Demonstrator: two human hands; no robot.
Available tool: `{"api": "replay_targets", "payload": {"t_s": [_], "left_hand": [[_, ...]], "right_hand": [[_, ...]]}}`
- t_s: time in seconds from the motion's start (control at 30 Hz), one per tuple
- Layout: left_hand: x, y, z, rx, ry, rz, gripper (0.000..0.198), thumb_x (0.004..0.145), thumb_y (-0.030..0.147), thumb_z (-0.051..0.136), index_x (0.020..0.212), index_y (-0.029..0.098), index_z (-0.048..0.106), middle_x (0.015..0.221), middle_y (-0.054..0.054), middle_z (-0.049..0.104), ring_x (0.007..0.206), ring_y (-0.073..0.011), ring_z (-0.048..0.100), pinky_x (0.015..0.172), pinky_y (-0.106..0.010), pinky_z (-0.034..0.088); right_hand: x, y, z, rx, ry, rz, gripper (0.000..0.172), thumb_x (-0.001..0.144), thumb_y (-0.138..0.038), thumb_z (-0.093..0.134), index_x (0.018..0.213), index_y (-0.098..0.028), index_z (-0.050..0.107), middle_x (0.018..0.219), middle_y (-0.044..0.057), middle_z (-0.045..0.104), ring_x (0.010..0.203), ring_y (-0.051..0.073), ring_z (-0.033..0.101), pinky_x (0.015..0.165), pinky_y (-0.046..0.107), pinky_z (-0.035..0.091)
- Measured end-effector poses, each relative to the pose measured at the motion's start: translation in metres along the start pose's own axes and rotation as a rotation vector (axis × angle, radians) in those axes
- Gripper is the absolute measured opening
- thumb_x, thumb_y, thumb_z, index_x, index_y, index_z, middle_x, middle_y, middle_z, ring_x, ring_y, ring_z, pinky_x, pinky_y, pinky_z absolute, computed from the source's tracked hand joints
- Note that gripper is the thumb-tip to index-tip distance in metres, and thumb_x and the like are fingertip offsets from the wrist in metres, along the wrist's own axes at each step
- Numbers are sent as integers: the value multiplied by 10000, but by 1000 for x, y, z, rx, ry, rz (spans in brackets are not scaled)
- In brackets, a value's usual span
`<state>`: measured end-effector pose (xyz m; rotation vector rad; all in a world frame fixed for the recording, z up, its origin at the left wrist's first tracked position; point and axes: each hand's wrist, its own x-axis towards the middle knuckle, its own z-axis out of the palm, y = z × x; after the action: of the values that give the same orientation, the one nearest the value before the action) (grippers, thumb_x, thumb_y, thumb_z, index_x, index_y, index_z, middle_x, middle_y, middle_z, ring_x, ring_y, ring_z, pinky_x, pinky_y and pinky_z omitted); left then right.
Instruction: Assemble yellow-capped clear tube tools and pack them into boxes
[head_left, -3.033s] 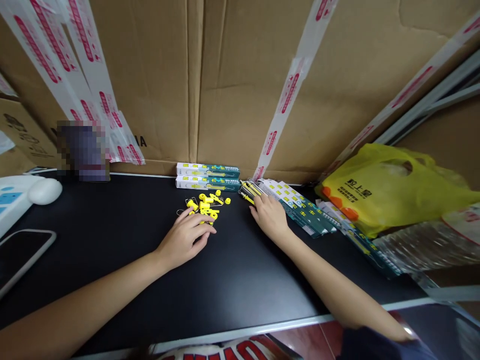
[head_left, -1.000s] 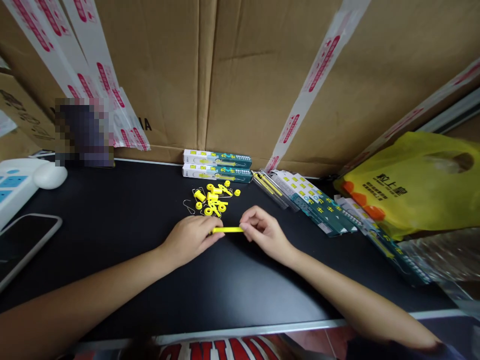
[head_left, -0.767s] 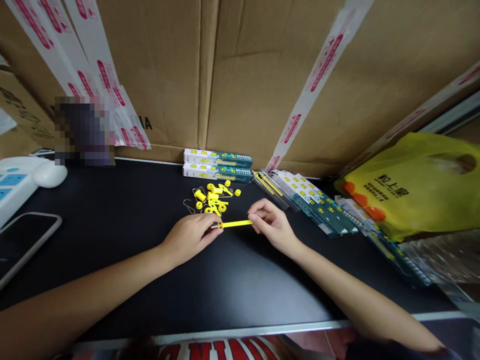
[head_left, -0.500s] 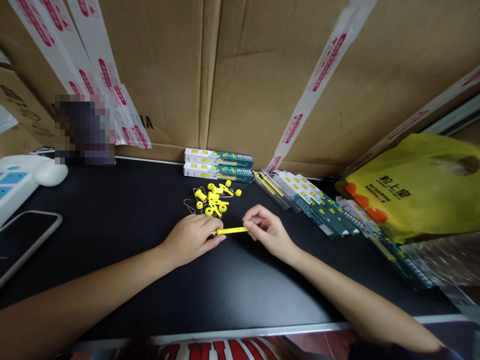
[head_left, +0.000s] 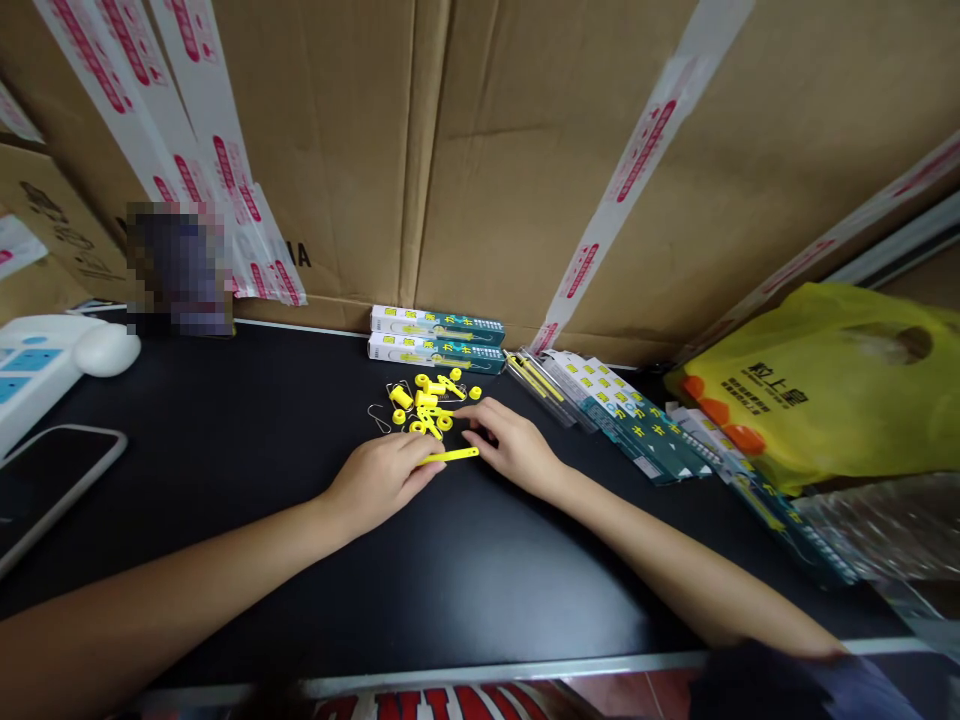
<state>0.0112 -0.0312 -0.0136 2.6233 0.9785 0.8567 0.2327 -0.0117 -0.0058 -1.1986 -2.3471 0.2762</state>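
Right hand (head_left: 517, 445) has left the end of the yellow strip (head_left: 461, 454) and shifted to the loose yellow parts (head_left: 425, 399); I can't tell if its fingertips grip one. On my feed, left hand (head_left: 379, 480) pinches the strip, just nearer than the parts, above black table (head_left: 420, 600). Hands apart.

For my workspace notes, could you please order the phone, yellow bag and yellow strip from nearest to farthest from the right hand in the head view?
1. Yellow strip: just left, in the left hand
2. Yellow bag: off to the right
3. Phone: at the far left
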Motion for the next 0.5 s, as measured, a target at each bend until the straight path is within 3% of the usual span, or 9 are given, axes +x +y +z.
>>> {"api": "replay_targets", "payload": {"t_s": [0.07, 0.17, 0.33, 0.5], "left_hand": [[0, 0, -1, -31, 27, -29, 123, 938, 253, 469, 957, 195, 576, 917, 7, 672, 806, -137, 645, 711, -240, 457], [-1, 0, -2, -74, 46, -73, 132, 937, 275, 475, 979, 214, 585, 926, 20, 677, 794, -129, 655, 690, -225, 458], [-1, 0, -3, -119, 29, -135, 129, 928, 284, 490, 984, 222, 588, 950, 25, 682, 846, -133, 660, 726, -223, 462], [0, 1, -4, -109, -10, -190, 119, 911, 258, 487, 972, 222, 584, 922, 28, 681, 788, -132, 660, 687, -229, 458]], "right_hand": [[8, 2, 3, -103, -38, -61, 213, 900, -245, 521, 1108, -227, 562, 1011, 72, 603, 949, 200, 579, 764, 294, 480], [12, 0, 6, -170, -53, -69, 166, 906, -275, 515, 1053, -219, 569, 994, 73, 607, 944, 200, 582, 751, 288, 484], [-7, 0, 0, -208, -76, 35, 85, 879, -226, 532, 962, -207, 530, 940, 51, 601, 863, 189, 594, 690, 275, 473], [-21, 3, -8, -197, -49, 136, 202, 860, -318, 578, 1019, -204, 530, 913, 46, 581, 808, 184, 587, 675, 286, 462]]}}
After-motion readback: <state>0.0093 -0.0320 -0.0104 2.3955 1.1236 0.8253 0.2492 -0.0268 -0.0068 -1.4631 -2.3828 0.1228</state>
